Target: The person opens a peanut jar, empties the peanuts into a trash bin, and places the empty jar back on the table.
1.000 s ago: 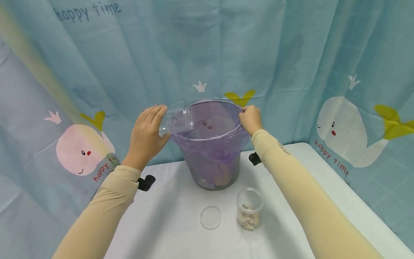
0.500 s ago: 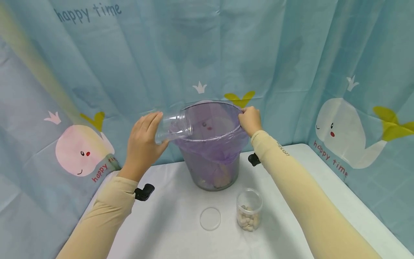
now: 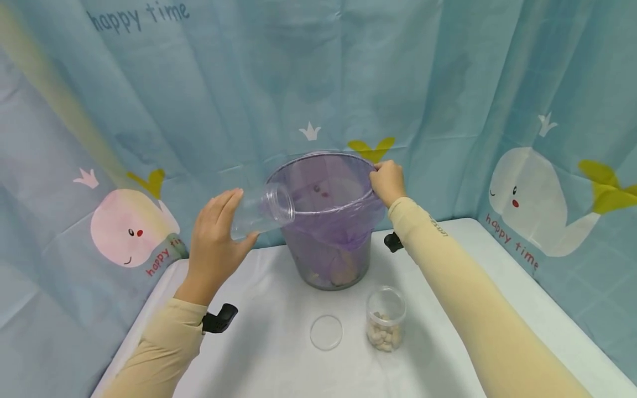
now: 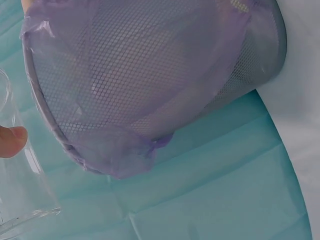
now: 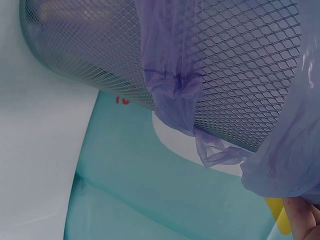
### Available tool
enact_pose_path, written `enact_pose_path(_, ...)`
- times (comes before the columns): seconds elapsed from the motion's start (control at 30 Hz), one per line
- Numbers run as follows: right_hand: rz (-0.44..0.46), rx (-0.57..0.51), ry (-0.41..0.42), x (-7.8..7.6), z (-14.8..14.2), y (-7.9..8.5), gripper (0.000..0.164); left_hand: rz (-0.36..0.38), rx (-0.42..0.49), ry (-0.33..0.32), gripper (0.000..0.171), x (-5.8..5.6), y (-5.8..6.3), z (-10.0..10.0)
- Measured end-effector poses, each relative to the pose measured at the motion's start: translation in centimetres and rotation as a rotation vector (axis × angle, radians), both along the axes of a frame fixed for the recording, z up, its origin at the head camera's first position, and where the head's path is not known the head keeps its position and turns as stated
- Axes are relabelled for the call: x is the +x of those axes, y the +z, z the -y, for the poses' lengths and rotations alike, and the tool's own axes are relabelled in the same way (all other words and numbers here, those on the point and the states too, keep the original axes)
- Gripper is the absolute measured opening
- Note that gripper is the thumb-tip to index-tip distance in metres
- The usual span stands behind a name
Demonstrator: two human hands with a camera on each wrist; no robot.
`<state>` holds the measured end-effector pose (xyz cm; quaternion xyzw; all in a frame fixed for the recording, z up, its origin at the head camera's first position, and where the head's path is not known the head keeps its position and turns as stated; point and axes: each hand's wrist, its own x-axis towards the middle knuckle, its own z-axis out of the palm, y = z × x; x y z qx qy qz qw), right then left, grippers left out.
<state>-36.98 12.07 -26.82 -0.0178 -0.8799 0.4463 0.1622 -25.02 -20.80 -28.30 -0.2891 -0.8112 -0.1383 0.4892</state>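
Observation:
A clear plastic jar (image 3: pixel 261 209) lies tilted on its side in my left hand (image 3: pixel 213 240), its mouth turned toward the bin's left rim. Nothing shows inside it. In the left wrist view, the thumb (image 4: pixel 12 141) presses the wall of the same jar (image 4: pixel 30 190). My right hand (image 3: pixel 388 181) grips the right rim of a mesh trash bin (image 3: pixel 325 260), over the purple bag (image 3: pixel 343 226) that lines it. Fingers (image 5: pixel 301 217) show at the bag's folded edge in the right wrist view. Some pale things show dimly low in the bin.
A second clear jar (image 3: pixel 386 318), upright and without a lid, holds several pale nut-like pieces. Left of it a round clear lid (image 3: pixel 326 333) lies flat on the white table (image 3: pixel 278 354). Blue curtains (image 3: pixel 249 83) hang close behind the bin.
My left hand has drawn the jar down and left, away from over the bin's opening, and its mouth has turned more toward me. The right hand stays on the rim.

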Motion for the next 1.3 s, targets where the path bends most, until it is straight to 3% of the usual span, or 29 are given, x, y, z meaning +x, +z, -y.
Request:
enact_pose_path(0.23,-0.002,0.006,0.009,0.0,0.2,0.0,0.030,0.013,0.055,0.000,0.082,1.1,-1.3,0.4)
enact_pose_path(0.5,0.008,-0.003,0.001,-0.2,0.4,0.2,0.030,0.037,0.129,0.024,0.076,1.5,-2.5,0.6)
enact_pose_path(0.9,-0.008,-0.010,-0.001,0.1,0.1,0.2,0.037,0.083,0.215,0.014,0.085,2.2,-4.5,-0.2)
enact_pose_path(1.3,0.011,-0.054,0.009,0.2,-0.1,-0.1,0.039,0.166,0.403,-0.011,0.086,4.6,-7.4,-1.8)
